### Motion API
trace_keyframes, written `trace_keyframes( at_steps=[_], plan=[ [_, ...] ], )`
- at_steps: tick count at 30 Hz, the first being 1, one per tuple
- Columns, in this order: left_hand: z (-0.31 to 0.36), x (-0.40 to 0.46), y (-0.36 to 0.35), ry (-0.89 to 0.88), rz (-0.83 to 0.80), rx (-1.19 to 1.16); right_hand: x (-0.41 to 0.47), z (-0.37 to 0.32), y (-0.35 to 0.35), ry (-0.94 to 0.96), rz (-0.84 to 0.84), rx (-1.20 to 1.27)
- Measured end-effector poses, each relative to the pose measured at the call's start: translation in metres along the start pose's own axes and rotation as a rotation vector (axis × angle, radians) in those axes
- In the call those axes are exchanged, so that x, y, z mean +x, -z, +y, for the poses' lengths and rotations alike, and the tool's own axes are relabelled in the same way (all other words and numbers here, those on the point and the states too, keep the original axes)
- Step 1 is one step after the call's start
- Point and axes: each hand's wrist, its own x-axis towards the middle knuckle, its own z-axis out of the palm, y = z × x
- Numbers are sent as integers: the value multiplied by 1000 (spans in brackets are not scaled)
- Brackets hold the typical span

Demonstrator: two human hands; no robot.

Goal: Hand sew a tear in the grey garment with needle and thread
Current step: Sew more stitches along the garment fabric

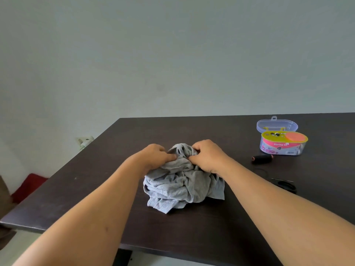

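On the dark tabletop [211, 227] your left hand [153, 156] and right hand [207, 156] pinch the far upper fold of the crumpled grey garment [182, 185] mid-table, while the thread spool [262, 158] lies nearer your right, toward the right edge

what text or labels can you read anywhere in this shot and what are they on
"Sewing k..." in white on the pink label of the sewing kit box; the last letters are blurred, likely "kit".
Smaller print and a round emblem lower on the same label: too small to read.
No readable text elsewhere.
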Motion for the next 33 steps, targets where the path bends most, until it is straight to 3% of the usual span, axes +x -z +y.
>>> trace_keyframes(
  at_steps=[3, 5, 7, 11, 13, 15, 18, 20, 22, 24, 26, 27, 31, 33],
  plan=[
    [-3, 0, 5, 0, -160, -53, 0, -4, 5, 37, 58, 15],
    [-2, 2, 8, -26, -134, -73, 1, -4, 8, 95, 126, 65],
    [2, 3, 12, -64, 27, -135, 2, -4, 11, 170, 209, 50],
    [24, -12, 23, -199, 567, -21, 0, -12, 12, 360, 436, -146],
    [38, -22, 29, -218, 650, -70, -1, -19, 14, 364, 465, -215],
    [51, -23, 33, -165, 470, -122, 1, -26, 19, 275, 462, -151],
    [62, -32, 42, -15, -52, -406, 6, -35, 30, 98, 392, -47],
    [62, -42, 47, -77, -285, -559, 6, -39, 38, 35, 347, 28],
    [57, -41, 51, -167, -377, -643, 4, -41, 45, 20, 261, 98],
    [55, -35, 52, -258, -239, -582, 0, -45, 50, 9, 57, 174],
    [59, -32, 53, -377, 82, -293, 1, -48, 52, 41, -134, 297],
    [61, -33, 52, -432, 224, -155, 3, -50, 52, 67, -141, 345],
    [71, -41, 53, -617, 642, -42, 9, -63, 53, 154, 145, 218],
    [68, -42, 55, -581, 748, 0, 11, -71, 57, 131, 379, 86]
  ],
)
